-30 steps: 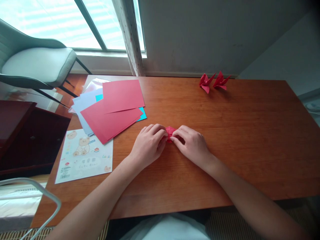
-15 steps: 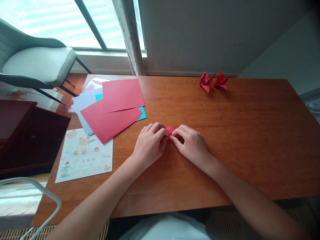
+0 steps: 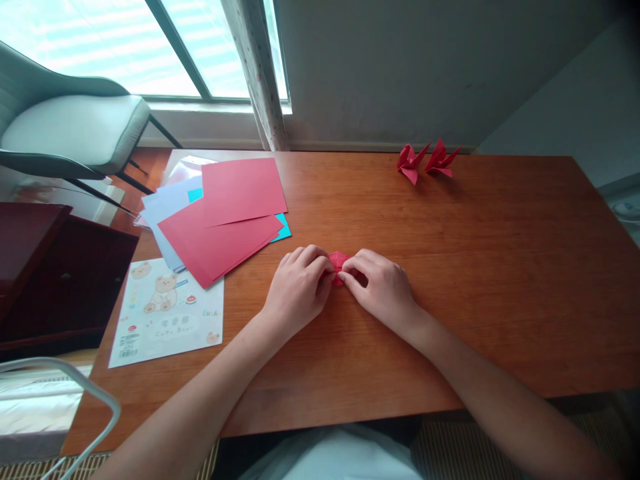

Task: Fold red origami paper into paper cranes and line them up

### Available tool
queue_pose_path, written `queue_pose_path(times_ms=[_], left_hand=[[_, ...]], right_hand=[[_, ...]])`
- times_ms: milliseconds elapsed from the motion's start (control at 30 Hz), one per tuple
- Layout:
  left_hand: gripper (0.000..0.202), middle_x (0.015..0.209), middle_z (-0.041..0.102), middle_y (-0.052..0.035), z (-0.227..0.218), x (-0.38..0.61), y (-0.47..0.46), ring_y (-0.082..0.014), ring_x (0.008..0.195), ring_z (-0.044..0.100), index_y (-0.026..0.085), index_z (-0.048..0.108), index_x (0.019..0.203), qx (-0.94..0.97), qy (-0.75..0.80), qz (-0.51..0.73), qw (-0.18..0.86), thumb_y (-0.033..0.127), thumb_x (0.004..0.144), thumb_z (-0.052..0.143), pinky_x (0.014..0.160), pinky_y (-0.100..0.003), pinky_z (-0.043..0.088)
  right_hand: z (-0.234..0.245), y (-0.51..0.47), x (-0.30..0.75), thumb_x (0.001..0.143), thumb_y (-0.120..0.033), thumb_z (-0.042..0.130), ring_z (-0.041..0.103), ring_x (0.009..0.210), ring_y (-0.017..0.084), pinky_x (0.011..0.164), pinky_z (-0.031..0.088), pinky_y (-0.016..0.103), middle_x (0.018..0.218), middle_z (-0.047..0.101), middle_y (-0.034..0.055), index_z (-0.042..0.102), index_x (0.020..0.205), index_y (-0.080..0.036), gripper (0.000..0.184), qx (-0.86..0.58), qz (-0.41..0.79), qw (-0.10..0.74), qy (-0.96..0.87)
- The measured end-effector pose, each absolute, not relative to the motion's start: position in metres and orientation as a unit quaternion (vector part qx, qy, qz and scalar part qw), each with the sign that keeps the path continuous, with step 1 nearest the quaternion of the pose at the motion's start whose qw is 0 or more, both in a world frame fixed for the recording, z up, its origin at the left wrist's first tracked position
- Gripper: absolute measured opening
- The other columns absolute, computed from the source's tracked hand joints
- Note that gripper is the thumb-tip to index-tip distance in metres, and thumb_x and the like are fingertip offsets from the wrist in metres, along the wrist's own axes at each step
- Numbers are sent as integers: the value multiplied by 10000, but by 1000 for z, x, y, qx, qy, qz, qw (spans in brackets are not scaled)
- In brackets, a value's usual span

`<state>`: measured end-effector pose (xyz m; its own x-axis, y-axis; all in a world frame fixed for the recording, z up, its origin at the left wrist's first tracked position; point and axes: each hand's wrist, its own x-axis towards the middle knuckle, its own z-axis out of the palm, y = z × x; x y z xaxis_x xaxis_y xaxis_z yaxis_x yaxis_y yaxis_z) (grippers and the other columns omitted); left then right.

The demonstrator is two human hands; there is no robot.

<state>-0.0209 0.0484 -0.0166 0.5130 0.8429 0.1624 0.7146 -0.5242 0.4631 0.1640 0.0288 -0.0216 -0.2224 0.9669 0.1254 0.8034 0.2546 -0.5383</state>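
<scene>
A small piece of folded red paper [image 3: 339, 261] lies low over the wooden table, between my two hands. My left hand [image 3: 301, 280] pinches its left side, thumb and fingertips together. From the other side, my right hand [image 3: 380, 283] grips the right edge between thumb and forefinger. Fingers cover both sides of the paper, so only its creased middle shows. Two red origami cranes [image 3: 412, 163] stand near the table's far edge, to the right of my hands.
Red paper sheets [image 3: 220, 240] overlap white and blue ones at the table's left. A bear-printed sheet [image 3: 173, 320] lies nearer me. The wooden table [image 3: 500, 280] meets the wall behind. A chair [image 3: 75, 127] stands by the window, and a white curved tube [image 3: 95, 387] rises at the lower left.
Both hands keep their pinch on the folded red paper, with hardly any finger movement. The whole view has shifted very slightly.
</scene>
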Motion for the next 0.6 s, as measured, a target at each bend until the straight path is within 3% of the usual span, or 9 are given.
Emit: queue_pose_path(times_ms=[233, 600], left_hand=[[71, 1008, 626, -65, -15, -18, 47, -231, 922, 568, 221, 590, 917, 850, 474, 166, 159, 192, 909, 526, 813, -382, 458], [300, 1051, 647, -53, -18, -29, 50, -219, 983, 585, 227, 613, 1018, 864, 433, 170, 192, 35, 861, 444, 855, -364, 468]], right_hand=[[-22, 29, 163, 896, -255, 651, 611, 752, 169, 622, 378, 287, 827, 661, 6, 634, 792, -245, 105, -592, 178, 221, -754], [-16, 33, 182, 947, -222, 580, 620, 838, 162, 679, 406, 271, 932, 667, 10, 651, 905, -254, 88, -530, 204, 189, -801]])
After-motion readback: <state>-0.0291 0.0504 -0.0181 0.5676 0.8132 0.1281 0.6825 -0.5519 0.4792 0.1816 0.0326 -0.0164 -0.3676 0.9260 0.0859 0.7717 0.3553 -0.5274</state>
